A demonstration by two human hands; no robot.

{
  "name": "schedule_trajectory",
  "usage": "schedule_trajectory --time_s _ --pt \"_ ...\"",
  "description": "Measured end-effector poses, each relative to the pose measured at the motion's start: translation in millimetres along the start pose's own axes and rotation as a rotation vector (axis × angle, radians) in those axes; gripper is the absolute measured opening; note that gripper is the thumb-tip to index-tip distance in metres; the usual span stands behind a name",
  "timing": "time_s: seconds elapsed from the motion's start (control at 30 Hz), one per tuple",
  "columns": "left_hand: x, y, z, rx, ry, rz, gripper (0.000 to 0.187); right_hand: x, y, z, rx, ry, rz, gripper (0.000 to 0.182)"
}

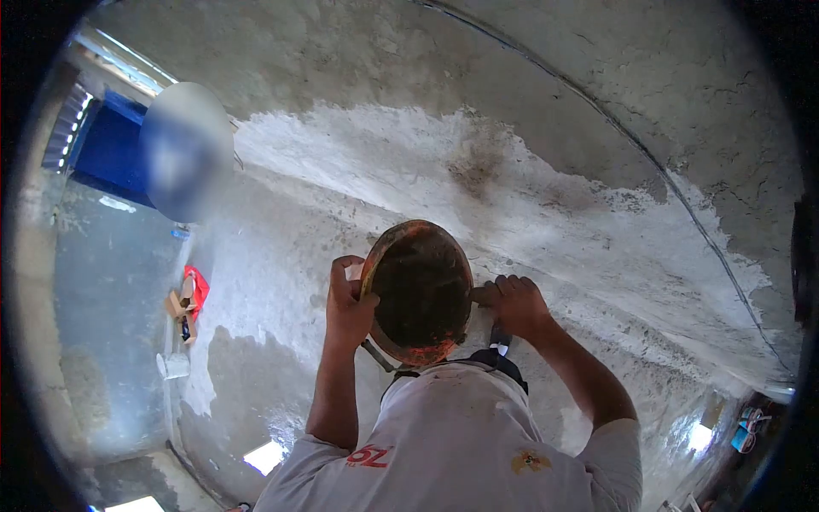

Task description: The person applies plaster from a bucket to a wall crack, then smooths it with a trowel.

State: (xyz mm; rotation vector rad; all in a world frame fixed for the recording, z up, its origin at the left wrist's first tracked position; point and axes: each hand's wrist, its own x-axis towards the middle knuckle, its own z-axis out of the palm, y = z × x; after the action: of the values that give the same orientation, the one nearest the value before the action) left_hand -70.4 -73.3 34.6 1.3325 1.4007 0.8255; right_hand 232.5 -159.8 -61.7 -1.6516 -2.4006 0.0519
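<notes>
A round, worn pan (420, 290) with a dark inside and an orange-stained rim is held in front of my waist. My left hand (348, 303) grips its left rim, fingers behind and thumb at the edge. On the right side, my right hand (514, 305) is closed around a short dark handle that meets the pan's edge. Whether anything lies in the dark hollow of the pan is hard to tell.
Cardboard boxes (181, 305) and a red bag (200, 288) lie at the left, with a white container (173, 366) below them. A cable (631, 136) runs along the patchy plaster wall. A blue panel (111, 149) stands upper left, beside a blurred area.
</notes>
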Motion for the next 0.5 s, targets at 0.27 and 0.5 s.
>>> schedule_trajectory --time_s 0.27,0.5 --pt "-2 12 12 -0.003 -0.039 0.023 0.059 10 22 -18 -0.099 0.167 -0.287 0.026" --pt "-4 18 22 0.048 -0.059 0.007 0.059 5 35 -6 -0.089 0.233 -0.488 0.04"
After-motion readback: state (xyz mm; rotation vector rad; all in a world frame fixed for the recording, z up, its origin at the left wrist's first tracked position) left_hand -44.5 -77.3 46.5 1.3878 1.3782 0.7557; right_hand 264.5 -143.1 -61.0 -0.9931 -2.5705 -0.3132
